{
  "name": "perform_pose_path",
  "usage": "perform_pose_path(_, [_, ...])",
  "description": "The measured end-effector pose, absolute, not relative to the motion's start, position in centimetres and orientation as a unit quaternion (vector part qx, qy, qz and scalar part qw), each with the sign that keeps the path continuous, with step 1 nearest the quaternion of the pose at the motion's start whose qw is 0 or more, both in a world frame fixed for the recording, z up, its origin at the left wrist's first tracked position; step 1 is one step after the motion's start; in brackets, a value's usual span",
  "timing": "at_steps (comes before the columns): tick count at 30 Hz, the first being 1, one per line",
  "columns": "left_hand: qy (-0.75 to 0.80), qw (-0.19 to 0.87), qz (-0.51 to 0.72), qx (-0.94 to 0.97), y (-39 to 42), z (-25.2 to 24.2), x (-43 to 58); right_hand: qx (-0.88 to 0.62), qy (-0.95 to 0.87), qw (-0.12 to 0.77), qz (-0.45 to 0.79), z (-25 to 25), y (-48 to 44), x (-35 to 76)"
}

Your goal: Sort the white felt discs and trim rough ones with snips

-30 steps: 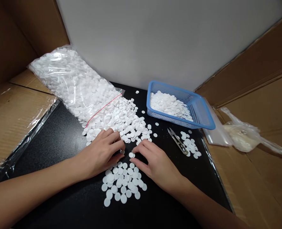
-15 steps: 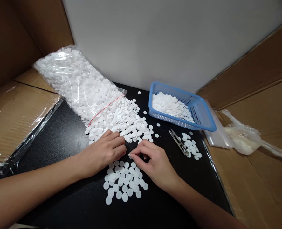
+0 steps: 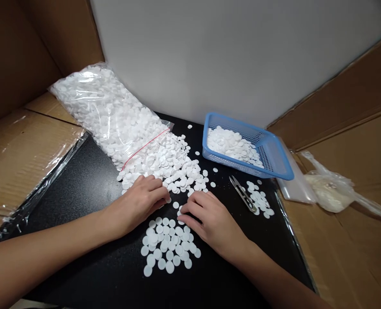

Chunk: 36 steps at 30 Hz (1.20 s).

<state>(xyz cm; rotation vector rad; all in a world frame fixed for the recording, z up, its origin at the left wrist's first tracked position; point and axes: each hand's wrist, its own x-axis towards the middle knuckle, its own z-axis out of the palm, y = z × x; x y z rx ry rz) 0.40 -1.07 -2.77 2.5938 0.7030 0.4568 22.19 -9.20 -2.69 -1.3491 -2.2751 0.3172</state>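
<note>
My left hand point(image 3: 141, 201) rests at the near edge of a heap of small white round discs point(image 3: 164, 159). Its fingers are curled, and a white disc point(image 3: 169, 200) shows at the fingertips; the thumb is hidden. Facing it, my right hand point(image 3: 214, 221) is bent low over the table with a gap between thumb and forefinger. Discs point(image 3: 179, 213) lie at its fingertips. Between the hands a single disc point(image 3: 175, 205) is flat on the black table. Just below them spreads a group of discs point(image 3: 169, 244), mostly one layer, some overlapping.
A clear zip bag point(image 3: 106, 111) full of discs spills onto the table. Behind on the right stands a blue basket point(image 3: 248, 169) partly filled with discs. Thread snips point(image 3: 242, 194) lie beside a small disc pile point(image 3: 261, 201). Farther right are plastic bags point(image 3: 330, 191) on cardboard point(image 3: 341, 253).
My right thumb and forefinger have come down and parted from their pinch, and discs now show at their tips. A loose disc is now visible between the hands. The view has shifted slightly.
</note>
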Motion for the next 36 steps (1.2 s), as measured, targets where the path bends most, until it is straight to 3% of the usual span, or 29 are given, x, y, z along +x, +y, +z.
perform_pose_path(20, [0.248,0.229,0.074,0.939,0.1,-0.9,-0.7,-0.441,-0.873,0.176,0.109,-2.2,-8.9,22.6])
perform_pose_path(24, [0.236,0.244,0.080,0.937,-0.4,-0.6,-0.5,-0.453,-0.858,0.215,0.109,-2.2,-8.7,22.3])
perform_pose_path(28, [0.202,0.167,0.133,0.956,-1.0,-1.5,0.0,-0.471,-0.834,0.280,0.066,-2.8,-8.5,21.6])
perform_pose_path(36, [0.205,0.203,0.118,0.950,-0.3,-1.7,0.0,-0.507,-0.806,0.271,0.139,-2.3,-8.6,23.1])
